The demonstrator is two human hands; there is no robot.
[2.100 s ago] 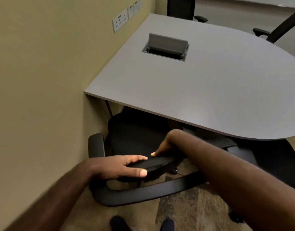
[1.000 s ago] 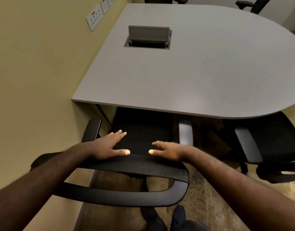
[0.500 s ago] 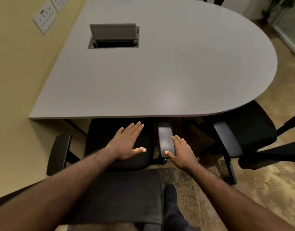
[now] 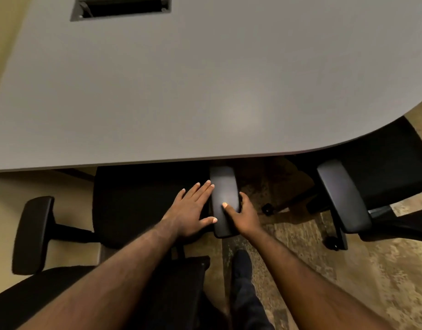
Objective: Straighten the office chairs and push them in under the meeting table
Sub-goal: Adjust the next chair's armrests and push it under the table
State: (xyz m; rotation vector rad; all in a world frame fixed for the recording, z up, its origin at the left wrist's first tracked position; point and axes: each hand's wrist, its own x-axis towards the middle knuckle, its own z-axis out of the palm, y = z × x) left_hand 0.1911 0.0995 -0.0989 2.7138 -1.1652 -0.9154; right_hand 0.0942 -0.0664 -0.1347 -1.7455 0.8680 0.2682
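Left hand (image 4: pixel 189 211): flat, fingers straight and spread, lying over the right edge of the near chair's seat (image 4: pixel 133 201), fingertips just beside the armrest; its grip is wide and holds nothing.
Right hand (image 4: pixel 244 216): grip wrapped on the near chair's right armrest (image 4: pixel 223 196), thumb on the pad's top, fingers curled round its outer edge.
Near chair: front of the seat tucked under the bench (image 4: pixel 205 91) edge, the rest of the seat out in the open; its backrest (image 4: pixel 38 298) sits at the bottom of the view, below the forearms.
Left armrest (image 4: pixel 32 234): stands out to the left of the seat, well clear of the bench edge, beside the yellow wall.
2nd chair (image 4: pixel 381 177): at the right, seat partly under the bench's rounded corner, 1 armrest (image 4: pixel 343 196) angled out from under it.
Bench: grey top, with a rectangular cable opening (image 4: pixel 122 7) at the upper left.
Floor (image 4: pixel 348 277): mottled tan carpet; a dark shoe (image 4: pixel 241 260) shows between the forearms.
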